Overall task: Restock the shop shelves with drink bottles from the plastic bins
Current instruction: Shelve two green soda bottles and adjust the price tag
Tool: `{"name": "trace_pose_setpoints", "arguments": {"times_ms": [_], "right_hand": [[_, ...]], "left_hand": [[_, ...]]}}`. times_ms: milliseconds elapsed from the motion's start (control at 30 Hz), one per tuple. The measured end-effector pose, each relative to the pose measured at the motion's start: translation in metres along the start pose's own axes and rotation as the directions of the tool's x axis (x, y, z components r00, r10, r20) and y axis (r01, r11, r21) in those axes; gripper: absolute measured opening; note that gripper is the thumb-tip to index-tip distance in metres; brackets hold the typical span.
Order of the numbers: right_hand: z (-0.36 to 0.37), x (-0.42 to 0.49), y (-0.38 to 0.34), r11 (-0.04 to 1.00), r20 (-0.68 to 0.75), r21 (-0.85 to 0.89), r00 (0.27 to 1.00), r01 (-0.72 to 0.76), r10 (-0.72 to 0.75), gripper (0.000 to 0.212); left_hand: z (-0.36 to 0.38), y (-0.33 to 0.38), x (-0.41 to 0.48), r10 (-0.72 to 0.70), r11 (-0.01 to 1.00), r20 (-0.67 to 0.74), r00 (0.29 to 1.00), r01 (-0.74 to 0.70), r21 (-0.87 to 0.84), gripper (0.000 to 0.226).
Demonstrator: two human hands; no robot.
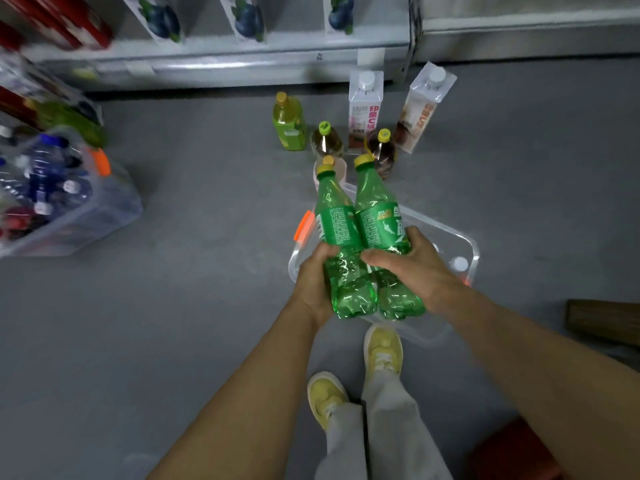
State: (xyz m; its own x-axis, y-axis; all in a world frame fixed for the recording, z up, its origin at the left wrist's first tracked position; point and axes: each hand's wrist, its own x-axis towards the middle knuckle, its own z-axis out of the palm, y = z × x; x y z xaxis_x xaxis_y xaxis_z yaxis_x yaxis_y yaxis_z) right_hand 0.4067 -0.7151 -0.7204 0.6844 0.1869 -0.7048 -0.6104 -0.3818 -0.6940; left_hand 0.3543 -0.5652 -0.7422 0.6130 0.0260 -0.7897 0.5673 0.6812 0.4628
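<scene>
Head view: two green soda bottles are held side by side, touching, above a clear plastic bin [473, 251] on the grey floor. The left green bottle [336, 221] is gripped round its lower half by the left hand [316, 283], fingers curled under it. The right green bottle [378, 216] is gripped at the middle by the right hand [417, 268], thumb across the front. Both yellow caps are pointed away, towards the shelf [225, 65]. An orange latch [304, 225] is seen on the bin's left rim and a white cap [460, 263] inside it.

Five items are stood on the floor beyond the bin, close together: a green tea bottle [289, 125], two amber bottles [326, 142] [383, 152], a white carton [365, 105] and a tilted brown carton [424, 109]. Blueberry cartons [248, 19] are lined on the shelf, red boxes [52, 19] at far left. A second bin [104, 211], packed with blue-capped water bottles, is seen well apart at left, blurred. Yellow shoes [383, 348] are seen below the hands.
</scene>
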Motion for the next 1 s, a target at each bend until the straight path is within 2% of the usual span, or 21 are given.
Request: {"name": "trace_pose_setpoints", "arguments": {"times_ms": [100, 200, 300, 533, 600, 700, 733, 800, 900, 1000], "right_hand": [[-0.003, -0.036, -0.039, 0.997, 0.001, 0.034, 0.998, 0.066, -0.066, 0.065], [-0.006, -0.08, -0.081, 0.986, -0.009, 0.098, 0.991, 0.135, -0.135, 0.06], [-0.012, -0.125, -0.123, 0.965, -0.014, 0.153, 0.976, 0.215, -0.215, 0.061], [-0.036, -0.209, -0.2, 0.926, 0.06, 0.163, 0.934, 0.34, -0.353, 0.051], [-0.042, -0.234, -0.22, 0.915, 0.086, 0.156, 0.917, 0.373, -0.389, 0.058], [-0.045, -0.269, -0.25, 0.896, 0.066, 0.154, 0.9, 0.417, -0.43, 0.092], [-0.044, -0.279, -0.26, 0.882, 0.044, 0.148, 0.888, 0.446, -0.457, 0.096], [-0.041, -0.302, -0.277, 0.863, 0.021, 0.123, 0.868, 0.491, -0.497, 0.091], [-0.035, -0.333, -0.298, 0.843, 0.023, 0.059, 0.843, 0.535, -0.537, 0.067], [-0.032, -0.357, -0.317, 0.817, 0.017, 0.065, 0.818, 0.573, -0.575, 0.05]], "left_hand": [[0.015, 0.029, -0.038, 0.08, 0.995, 0.097, 0.992, -0.073, -0.069, 0.077], [0.033, 0.058, -0.084, 0.15, 0.989, 0.152, 0.977, -0.147, -0.031, 0.078], [0.058, 0.087, -0.134, 0.223, 0.971, 0.18, 0.958, -0.234, 0.047, 0.079], [0.099, 0.141, -0.236, 0.338, 0.938, 0.233, 0.912, -0.347, -0.001, 0.096], [0.105, 0.154, -0.264, 0.38, 0.922, 0.227, 0.896, -0.388, -0.012, 0.098], [0.112, 0.173, -0.305, 0.432, 0.898, 0.203, 0.879, -0.44, -0.005, 0.101], [0.114, 0.179, -0.318, 0.447, 0.889, 0.194, 0.873, -0.458, 0.01, 0.101], [0.121, 0.189, -0.345, 0.471, 0.878, 0.186, 0.862, -0.479, -0.005, 0.095], [0.127, 0.201, -0.378, 0.482, 0.874, 0.195, 0.854, -0.483, -0.045, 0.08], [0.132, 0.215, -0.407, 0.515, 0.856, 0.178, 0.839, -0.516, -0.044, 0.083]]}}
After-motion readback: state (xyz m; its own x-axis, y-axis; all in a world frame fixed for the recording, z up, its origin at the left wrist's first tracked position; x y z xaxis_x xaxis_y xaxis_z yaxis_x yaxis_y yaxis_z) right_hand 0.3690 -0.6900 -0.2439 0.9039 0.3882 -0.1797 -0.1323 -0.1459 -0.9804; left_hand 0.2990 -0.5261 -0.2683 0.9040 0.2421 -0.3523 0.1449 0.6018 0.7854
